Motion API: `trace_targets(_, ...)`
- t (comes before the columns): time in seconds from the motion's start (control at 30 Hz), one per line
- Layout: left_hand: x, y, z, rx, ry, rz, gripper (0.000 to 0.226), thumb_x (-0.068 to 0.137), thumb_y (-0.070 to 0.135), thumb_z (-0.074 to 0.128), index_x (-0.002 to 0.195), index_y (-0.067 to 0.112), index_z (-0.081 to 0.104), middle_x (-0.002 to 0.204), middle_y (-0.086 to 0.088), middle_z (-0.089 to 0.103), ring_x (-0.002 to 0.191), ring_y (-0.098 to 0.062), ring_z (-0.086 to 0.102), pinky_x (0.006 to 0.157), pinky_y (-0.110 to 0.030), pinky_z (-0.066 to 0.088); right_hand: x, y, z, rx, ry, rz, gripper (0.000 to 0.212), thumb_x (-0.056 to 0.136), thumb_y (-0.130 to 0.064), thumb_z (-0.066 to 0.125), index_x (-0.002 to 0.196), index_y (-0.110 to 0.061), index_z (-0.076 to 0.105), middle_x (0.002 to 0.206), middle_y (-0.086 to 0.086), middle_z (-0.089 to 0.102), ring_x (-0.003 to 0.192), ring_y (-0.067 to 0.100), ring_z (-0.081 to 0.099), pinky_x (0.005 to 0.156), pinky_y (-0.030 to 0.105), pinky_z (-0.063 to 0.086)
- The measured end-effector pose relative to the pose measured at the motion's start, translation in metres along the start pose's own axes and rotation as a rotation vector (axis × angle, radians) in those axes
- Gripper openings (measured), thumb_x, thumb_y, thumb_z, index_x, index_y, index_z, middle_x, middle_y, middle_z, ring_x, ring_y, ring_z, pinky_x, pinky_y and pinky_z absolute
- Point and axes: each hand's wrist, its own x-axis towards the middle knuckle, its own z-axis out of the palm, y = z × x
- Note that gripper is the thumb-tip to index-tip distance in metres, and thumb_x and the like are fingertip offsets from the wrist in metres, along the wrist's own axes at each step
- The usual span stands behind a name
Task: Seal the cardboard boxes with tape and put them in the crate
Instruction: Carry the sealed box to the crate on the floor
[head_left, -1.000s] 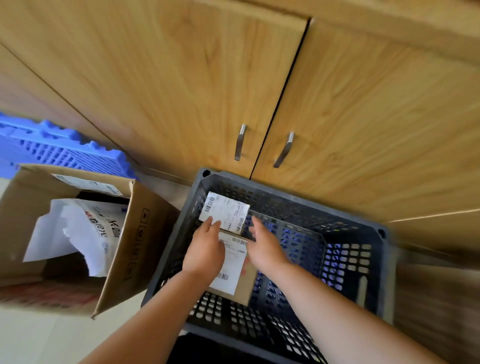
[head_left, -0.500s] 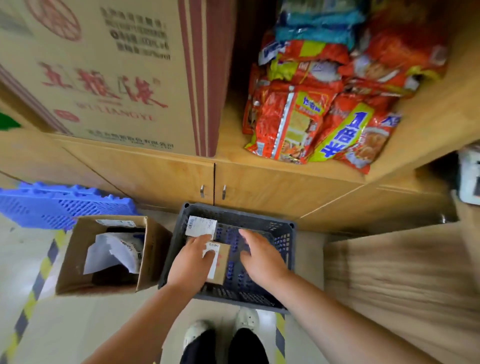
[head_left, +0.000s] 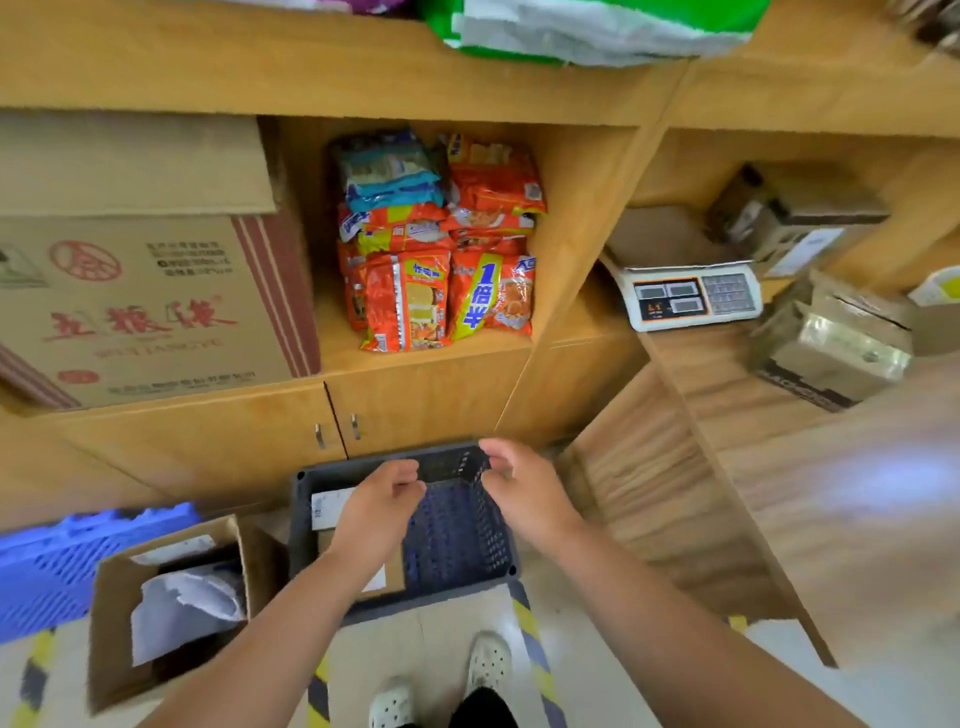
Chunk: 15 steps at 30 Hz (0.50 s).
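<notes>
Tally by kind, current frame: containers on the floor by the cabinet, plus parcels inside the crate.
Grey plastic crate: 1
Small labelled cardboard boxes inside it: 2
Open brown cardboard box on the floor: 1
Blue perforated plastic pallet: 1
Total: 5

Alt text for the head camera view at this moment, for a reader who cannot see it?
Seen from above, a person's left hand and right hand hover empty, fingers loosely curled, over a grey crate on the floor that holds labelled cardboard boxes. An open carton of crumpled paper stands to its left; noodle packets fill a shelf behind.
</notes>
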Motion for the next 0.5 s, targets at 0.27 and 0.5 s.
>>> trace_targets(0.27,-0.027,0.065,0.080,0.071,-0.224,0.159,0.025,0.097,0.022,0.050,0.121,0.020,0.056,0.116,0.003,0.060,0.106,-0.011,0.054,0.094,-0.026,0.039,-0.084,0.053,-0.085,0.166,0.197,0.106,0.036,0.095,-0.004,0.048,0.131,-0.007,0.053,0.129,0.003,0.056,0.119,0.009,0.051,0.085,-0.002,0.030)
trace_targets(0.5,-0.059,0.122,0.178,0.116,-0.376,0.254,0.017,0.094,0.022,0.052,0.107,0.029,0.059,0.109,0.008,0.062,0.103,-0.010,0.057,0.085,-0.027,0.042,-0.141,0.122,-0.159,0.308,0.406,0.221,0.024,0.095,-0.009,0.048,0.112,-0.013,0.065,0.104,0.001,0.063,0.094,0.010,0.055,0.083,0.019,0.042)
